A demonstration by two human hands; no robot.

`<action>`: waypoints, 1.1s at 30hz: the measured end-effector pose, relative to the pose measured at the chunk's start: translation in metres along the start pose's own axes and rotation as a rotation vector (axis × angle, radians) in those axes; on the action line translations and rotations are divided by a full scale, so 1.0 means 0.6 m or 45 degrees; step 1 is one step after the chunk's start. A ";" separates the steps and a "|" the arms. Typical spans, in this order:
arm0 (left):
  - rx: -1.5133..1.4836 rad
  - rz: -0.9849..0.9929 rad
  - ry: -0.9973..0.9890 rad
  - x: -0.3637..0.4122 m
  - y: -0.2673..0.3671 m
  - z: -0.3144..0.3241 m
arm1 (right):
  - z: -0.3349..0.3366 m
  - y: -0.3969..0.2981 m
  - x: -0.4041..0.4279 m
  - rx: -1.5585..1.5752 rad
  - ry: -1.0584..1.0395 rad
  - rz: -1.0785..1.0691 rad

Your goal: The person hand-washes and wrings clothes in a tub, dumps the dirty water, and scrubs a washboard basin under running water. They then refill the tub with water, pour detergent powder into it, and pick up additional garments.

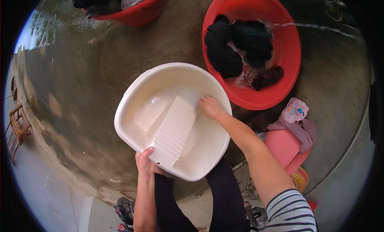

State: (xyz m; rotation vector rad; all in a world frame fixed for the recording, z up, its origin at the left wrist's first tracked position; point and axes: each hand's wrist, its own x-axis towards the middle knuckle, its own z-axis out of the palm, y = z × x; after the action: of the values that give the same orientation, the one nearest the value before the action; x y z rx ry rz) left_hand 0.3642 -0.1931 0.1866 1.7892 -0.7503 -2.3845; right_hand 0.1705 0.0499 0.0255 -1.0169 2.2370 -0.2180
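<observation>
A white plastic basin with a built-in ribbed washboard is held tilted over my knees. My left hand grips its near rim, thumb on top beside the washboard's lower end. Inside the basin, my right hand rests against the right inner wall, its fingers slightly curled and no object visible in it. A little water seems to lie in the basin. Just beyond, to the upper right, stands a large red plastic tub with wet dark clothes in it, and a stream of water runs into it from the right.
Another red tub piled with clothes stands at the upper left on the wet concrete floor. At the right are a pink plastic stool or container, a mauve cloth and a pink printed packet. A wooden chair is far left.
</observation>
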 end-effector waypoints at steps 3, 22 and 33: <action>-0.047 0.016 0.033 0.030 -0.021 -0.035 | 0.049 -0.034 0.107 0.352 -0.066 0.397; -0.129 -0.035 0.223 0.096 -0.005 -0.056 | 0.096 -0.186 0.302 -0.261 -0.647 -0.083; -0.163 -0.020 0.388 0.092 0.004 -0.044 | 0.139 -0.362 0.316 0.178 -0.544 -0.190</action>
State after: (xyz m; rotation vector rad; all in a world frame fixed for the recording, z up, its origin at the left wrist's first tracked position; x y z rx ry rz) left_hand 0.3704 -0.2227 0.1336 2.0411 -0.5362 -2.0448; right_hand 0.2653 -0.2255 -0.0467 -1.0437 1.7409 -0.1977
